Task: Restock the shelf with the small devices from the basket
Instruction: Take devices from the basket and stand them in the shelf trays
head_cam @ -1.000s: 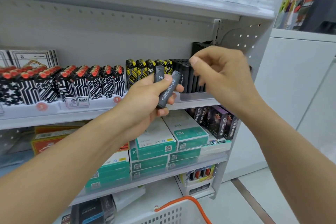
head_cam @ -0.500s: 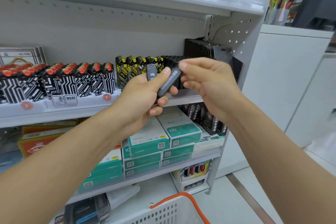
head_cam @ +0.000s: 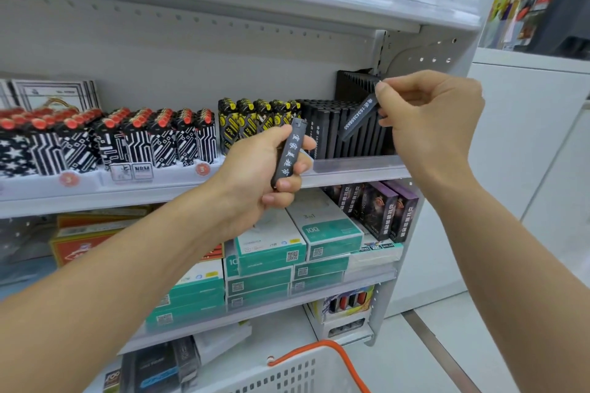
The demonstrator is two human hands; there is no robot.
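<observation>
Low in the frame, at bottom centre: white basket with orange rim, contents hidden from here. Just above, mid-frame: left hand curled round one dark slim device, long axis near upright, top end leaning slightly toward the right of the frame, printed face toward the camera. Farther up and right: right hand pinching a second device by its upper end, long axis on a diagonal, lower end pointing down-left toward the row of matching dark devices standing upright on the shelf. Behind that row, a black slotted rack.

Likely risks: entering at this slant, lower end catching on tops of the standing row and tipping neighbours; fingertip pinch at one end only, so possible swing or slip; single-handed grip on the waiting device loosening while attention goes right.
</observation>
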